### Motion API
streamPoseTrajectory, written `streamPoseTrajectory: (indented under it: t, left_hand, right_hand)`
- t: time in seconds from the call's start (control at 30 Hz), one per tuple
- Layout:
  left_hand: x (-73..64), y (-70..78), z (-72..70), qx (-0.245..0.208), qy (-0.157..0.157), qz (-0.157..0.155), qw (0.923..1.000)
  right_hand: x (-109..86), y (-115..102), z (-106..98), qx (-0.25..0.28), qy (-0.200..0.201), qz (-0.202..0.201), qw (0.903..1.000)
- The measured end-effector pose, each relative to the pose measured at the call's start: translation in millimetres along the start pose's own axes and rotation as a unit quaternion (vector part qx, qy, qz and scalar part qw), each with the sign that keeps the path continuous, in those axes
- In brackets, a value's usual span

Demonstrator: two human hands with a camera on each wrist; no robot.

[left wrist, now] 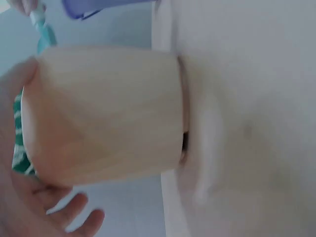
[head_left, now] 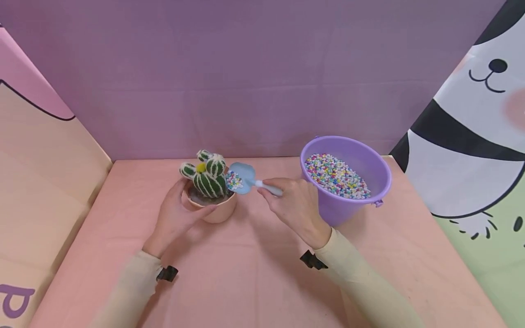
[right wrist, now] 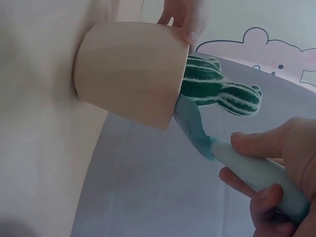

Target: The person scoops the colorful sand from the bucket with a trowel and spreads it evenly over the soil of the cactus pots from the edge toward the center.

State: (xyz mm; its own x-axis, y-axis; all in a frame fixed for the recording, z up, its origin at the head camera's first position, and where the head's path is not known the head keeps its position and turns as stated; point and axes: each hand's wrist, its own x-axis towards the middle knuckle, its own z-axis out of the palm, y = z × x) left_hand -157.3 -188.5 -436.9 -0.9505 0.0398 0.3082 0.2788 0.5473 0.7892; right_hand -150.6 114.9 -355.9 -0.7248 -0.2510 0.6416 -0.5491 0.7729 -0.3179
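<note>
Scoop (head_left: 247, 175): mid-frame in the head view, its blue blade slanting down to the right side of the pot (head_left: 223, 211); I cannot tell whether the tip touches the rim.
Beads (head_left: 234, 181): small and many-coloured, gathered at the left end of the blade.
Right grip (head_left: 299, 205): clamped on the scoop's pale handle, my thumb and fingers closed about it.
Pot's place: left of centre in the head view, upright on the table (head_left: 246, 282); its wall fills the middle of the left wrist view.
Left grip (head_left: 179, 214): clamped on the pot near its rim, my thumb at the near side, fingers round the left.
Cactus (head_left: 209, 182): in the pot, green with white stripes, a yellow spot on top.
Bucket (head_left: 340, 212): right of centre, purple, well apart from the pot, more beads inside.
Panda (head_left: 471, 150): printed along the right edge.
</note>
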Motion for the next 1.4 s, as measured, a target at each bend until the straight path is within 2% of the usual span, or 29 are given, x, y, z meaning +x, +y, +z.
streamPoseTrajectory:
  t: [0.2,0.33,0.4,0.5,0.63,0.8,0.9,1.0,1.1,1.23,1.4]
  left_hand:
    - [-4.7,7.0,15.3,0.059,0.081,0.015,0.9948]
    - [-4.8,6.2,18.4,0.075,0.098,0.025,0.9921]
    - [-2.9,2.5,17.2,0.07,0.093,0.027,0.9929]
    - [1.2,-3.5,12.8,0.039,0.07,0.037,0.9961]
    - [8.3,-9.5,6.3,-0.001,0.019,0.053,0.9984]
    - [21.2,-16.0,1.3,-0.044,-0.044,0.085,0.9944]
    - [22.9,-18.6,-2.3,-0.051,-0.067,0.07,0.994]
    - [20.3,-19.5,-6.0,-0.042,-0.074,0.046,0.9953]
    - [19.0,-19.5,-7.3,-0.027,-0.072,0.036,0.9964]
    - [18.6,-18.3,-6.5,-0.02,-0.065,0.037,0.997]
    - [15.3,-13.8,-4.1,0.008,-0.038,0.04,0.9984]
  right_hand:
    - [0.1,0,-2,-0.015,-0.002,-0.006,0.9999]
    - [-0.3,0,-2,-0.016,-0.001,-0.007,0.9999]
    - [-0.4,0,-2,-0.015,-0.001,-0.007,0.9999]
    - [-0.6,0,-2,-0.015,0.001,-0.009,0.9998]
    - [-1.0,1,-2,-0.019,0.002,-0.013,0.9997]
    - [-1.8,2,-2,-0.021,0.006,-0.016,0.9996]
    - [-1.7,3,-2,-0.02,0.007,-0.017,0.9996]
    - [-1.4,3,-2,-0.018,0.007,-0.019,0.9996]
    - [-1.5,4,-1,-0.015,0.009,-0.022,0.9996]
    - [-2.4,5,1,-0.01,0.011,-0.022,0.9997]
    - [-3.2,6,4,-0.005,0.014,-0.022,0.9997]
